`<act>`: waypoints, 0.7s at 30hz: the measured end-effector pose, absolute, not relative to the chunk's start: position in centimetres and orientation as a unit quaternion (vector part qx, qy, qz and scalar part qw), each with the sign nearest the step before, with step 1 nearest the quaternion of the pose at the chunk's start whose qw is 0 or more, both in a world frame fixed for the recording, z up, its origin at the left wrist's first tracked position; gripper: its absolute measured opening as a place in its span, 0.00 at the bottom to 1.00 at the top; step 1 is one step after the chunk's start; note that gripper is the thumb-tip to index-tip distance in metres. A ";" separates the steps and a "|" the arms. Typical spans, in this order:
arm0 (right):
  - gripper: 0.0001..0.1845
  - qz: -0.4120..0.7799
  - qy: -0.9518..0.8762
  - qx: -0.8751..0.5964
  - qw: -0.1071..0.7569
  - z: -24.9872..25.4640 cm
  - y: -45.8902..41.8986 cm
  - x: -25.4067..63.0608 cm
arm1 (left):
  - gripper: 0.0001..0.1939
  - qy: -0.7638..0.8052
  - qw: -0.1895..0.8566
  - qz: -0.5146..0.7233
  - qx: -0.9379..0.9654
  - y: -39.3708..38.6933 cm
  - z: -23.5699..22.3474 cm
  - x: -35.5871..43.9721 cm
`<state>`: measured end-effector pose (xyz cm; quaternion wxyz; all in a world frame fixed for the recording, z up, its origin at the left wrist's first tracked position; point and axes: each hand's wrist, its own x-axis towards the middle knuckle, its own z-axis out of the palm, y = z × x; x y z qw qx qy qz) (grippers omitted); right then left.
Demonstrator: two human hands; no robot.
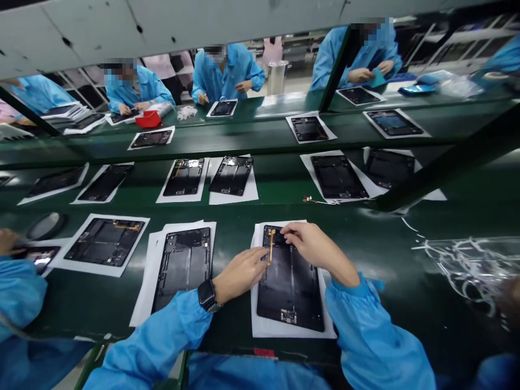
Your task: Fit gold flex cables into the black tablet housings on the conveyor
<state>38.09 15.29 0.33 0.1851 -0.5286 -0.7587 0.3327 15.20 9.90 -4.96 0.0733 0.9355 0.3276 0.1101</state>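
Note:
An opened tablet housing (289,287), black inside, lies on white sheets in front of me. Along its upper left runs an orange flex cable (271,248). My left hand (241,272) reaches over the housing's left edge, its fingers stretched out, with the tips beside the cable's lower part. A dark watch is on that wrist. From the right, my right hand (311,245) bends over the top of the housing. Its thumb and fingertips are pinched together close to the cable's upper end; what is between them is hidden.
Another tablet housing (182,265) lies left of mine, and one with an orange cable (108,240) farther left. Tangled white strips (471,265) lie at right. A slanted dark post (447,157) crosses the right side. Co-workers in blue sit across the bench; a neighbour's hand (7,241) shows at left.

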 end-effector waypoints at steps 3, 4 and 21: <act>0.06 0.380 -0.711 -0.548 0.223 0.2 12.8 38.6 | 0.13 0.327 0.062 0.088 0.939 10.1 -4.2 15.5; 0.07 0.384 -0.699 -0.558 0.229 -0.2 12.0 38.8 | 0.15 0.322 0.057 0.079 0.942 10.2 -4.0 15.6; 0.08 0.185 -0.800 -0.569 0.050 -2.0 7.8 33.6 | 0.36 0.322 0.171 0.157 0.918 10.9 -4.9 12.5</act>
